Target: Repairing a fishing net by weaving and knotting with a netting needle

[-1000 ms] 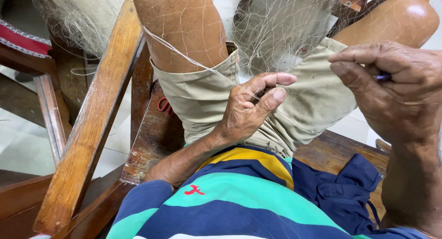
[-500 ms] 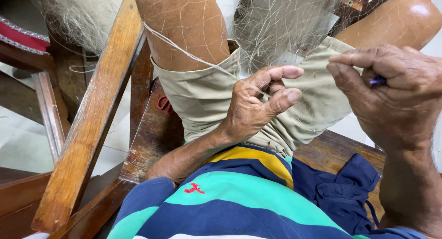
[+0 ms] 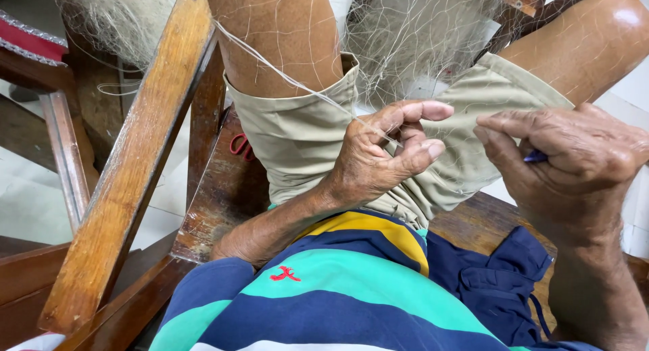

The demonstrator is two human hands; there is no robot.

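A fine pale fishing net [image 3: 419,33] hangs over my knees and lap. A thicker white cord [image 3: 284,74] runs from the upper left across my thigh into my left hand [image 3: 378,155], which pinches the cord and mesh between thumb and fingers above my khaki shorts [image 3: 297,135]. My right hand [image 3: 568,162] is closed just to the right, fingertips close to the left hand's, gripping a small blue tool [image 3: 535,157] of which only a tip shows. Thin net strands stretch between the two hands.
I sit on a wooden chair; its armrest [image 3: 128,182] slants along the left. Red scissor handles [image 3: 240,147] lie on the seat beside my thigh. A dark blue cloth [image 3: 500,277] lies on the seat at right. Another wooden chair with a red cushion [image 3: 30,43] stands far left.
My left hand has shifted slightly right, its fingers curling closer to the right hand. The right hand has barely moved.
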